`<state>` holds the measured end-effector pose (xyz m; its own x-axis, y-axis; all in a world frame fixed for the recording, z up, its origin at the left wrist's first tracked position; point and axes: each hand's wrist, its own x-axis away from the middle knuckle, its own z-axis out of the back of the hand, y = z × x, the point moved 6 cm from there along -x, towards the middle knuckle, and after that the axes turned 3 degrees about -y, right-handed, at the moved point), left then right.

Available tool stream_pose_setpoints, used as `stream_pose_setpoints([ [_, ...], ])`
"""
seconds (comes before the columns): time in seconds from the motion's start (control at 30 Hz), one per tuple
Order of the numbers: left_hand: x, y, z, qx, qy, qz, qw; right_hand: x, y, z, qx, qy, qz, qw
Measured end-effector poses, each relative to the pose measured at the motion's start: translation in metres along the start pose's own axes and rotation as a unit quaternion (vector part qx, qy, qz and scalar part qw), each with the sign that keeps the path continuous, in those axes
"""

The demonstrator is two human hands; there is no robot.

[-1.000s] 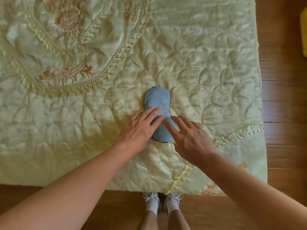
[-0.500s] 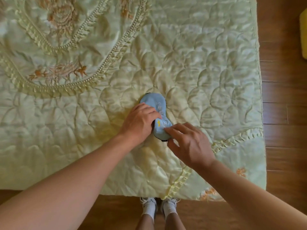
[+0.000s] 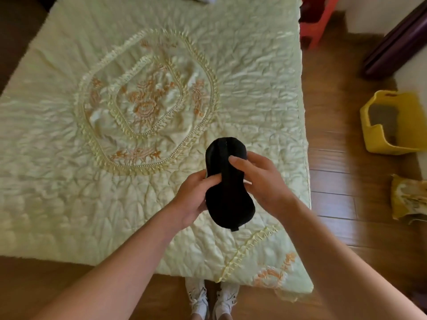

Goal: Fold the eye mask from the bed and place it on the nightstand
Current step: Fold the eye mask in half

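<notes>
The eye mask [image 3: 227, 195] is lifted off the bed and held lengthwise in front of me, its black back side and strap facing up. My left hand [image 3: 196, 199] grips its narrow middle from the left. My right hand [image 3: 261, 181] holds it from the right, with fingertips pressing on the upper lobe. Below it lies the pale green quilted bed [image 3: 69, 192] with an orange embroidered medallion. No nightstand is in view.
Wooden floor runs along the right of the bed. A yellow plastic bin [image 3: 392, 125] and a crumpled yellow bag [image 3: 409, 199] sit there. A red stool [image 3: 316, 19] stands by the bed's far right corner, near a dark purple pole [image 3: 397, 40]. My white shoes [image 3: 210, 299] touch the bed's near edge.
The mask lay blue side up on the quilt under both hands; now it is lifted and turned black side up. The view has pulled back and tilted up, showing more bed and floor.
</notes>
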<state>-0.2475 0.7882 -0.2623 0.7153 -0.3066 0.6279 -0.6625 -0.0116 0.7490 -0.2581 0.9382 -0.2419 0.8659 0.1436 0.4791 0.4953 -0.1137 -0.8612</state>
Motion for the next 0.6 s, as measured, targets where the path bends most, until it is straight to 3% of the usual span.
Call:
stream_pose_setpoints([
  [0.27, 0.130, 0.066, -0.030, 0.111, -0.048, 0.023, 0.992, 0.086, -0.092, -0.045, -0.010, 0.007, -0.038, 0.999],
  [0.43, 0.190, 0.077, -0.041, -0.012, -0.058, -0.003, 0.998, 0.132, -0.121, -0.062, -0.055, 0.068, -0.007, 0.996],
  [0.6, 0.215, 0.085, -0.039, 0.004, -0.041, -0.006, 0.999, 0.150, -0.127, -0.073, -0.090, 0.024, -0.014, 0.996],
])
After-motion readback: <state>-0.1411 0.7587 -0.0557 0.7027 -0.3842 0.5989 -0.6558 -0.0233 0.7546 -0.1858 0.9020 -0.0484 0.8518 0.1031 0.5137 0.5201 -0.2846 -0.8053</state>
